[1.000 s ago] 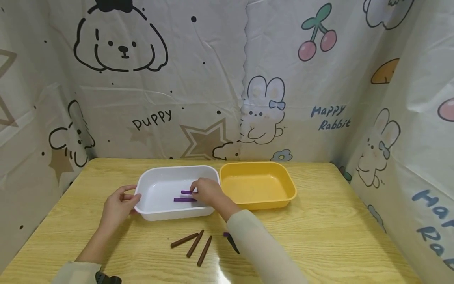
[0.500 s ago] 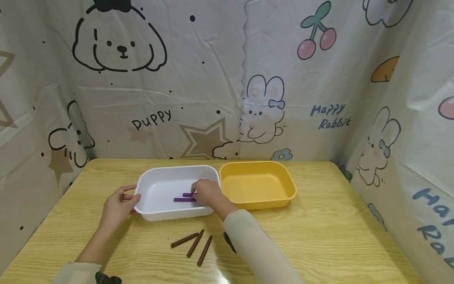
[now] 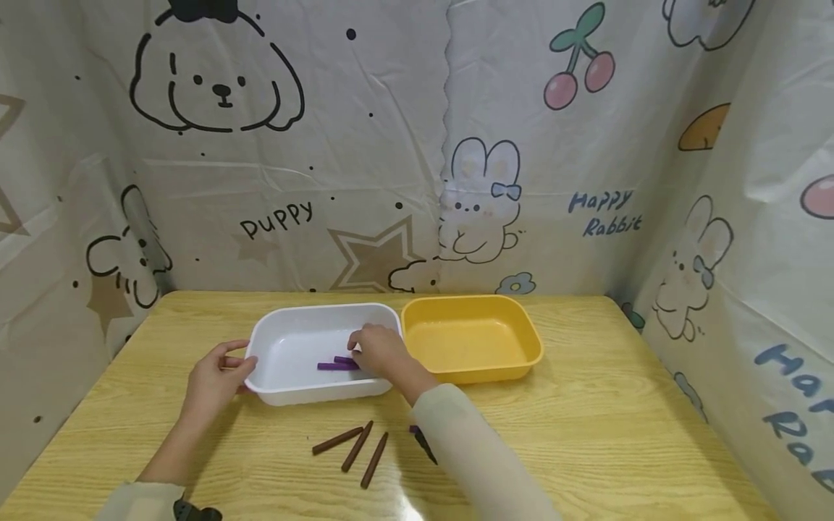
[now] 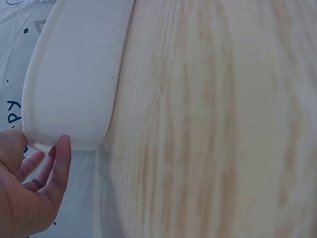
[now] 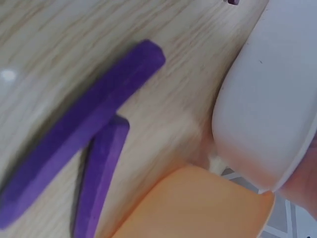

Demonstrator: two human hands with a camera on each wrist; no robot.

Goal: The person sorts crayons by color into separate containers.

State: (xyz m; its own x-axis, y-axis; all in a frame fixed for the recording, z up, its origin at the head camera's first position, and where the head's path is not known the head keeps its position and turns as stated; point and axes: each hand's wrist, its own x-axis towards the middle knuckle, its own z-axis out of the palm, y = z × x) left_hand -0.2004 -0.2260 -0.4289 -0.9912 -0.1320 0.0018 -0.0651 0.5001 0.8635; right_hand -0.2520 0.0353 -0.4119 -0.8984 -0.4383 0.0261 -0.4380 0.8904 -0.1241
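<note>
At the left end of the white plastic tray (image 3: 319, 395), my left hand (image 3: 218, 376) grips the rim, thumb over the edge; in the left wrist view its fingers (image 4: 60, 161) curl by the tray's end wall. My right hand (image 3: 383, 351) reaches into the tray's right part. Two purple crayons lie by its fingertips, the lower crayon (image 3: 335, 367) flat on the bottom and the upper crayon (image 3: 342, 359) slightly slanted. Their right ends are hidden by the hand, and whether the fingers still pinch the upper one is unclear.
A yellow tray (image 3: 482, 374) stands against the white one's right side. Several crayons lie in front: brown crayons (image 3: 374, 460) and, under the right forearm, two purple crayons, one long (image 5: 84, 129) and one partly cut off (image 5: 101, 178). Printed cloth (image 3: 365, 145) hangs behind the table.
My right hand has lowered the upper purple crayon toward the one below it; the crayon now slants slightly. My left hand has stayed on the white tray's rim.
</note>
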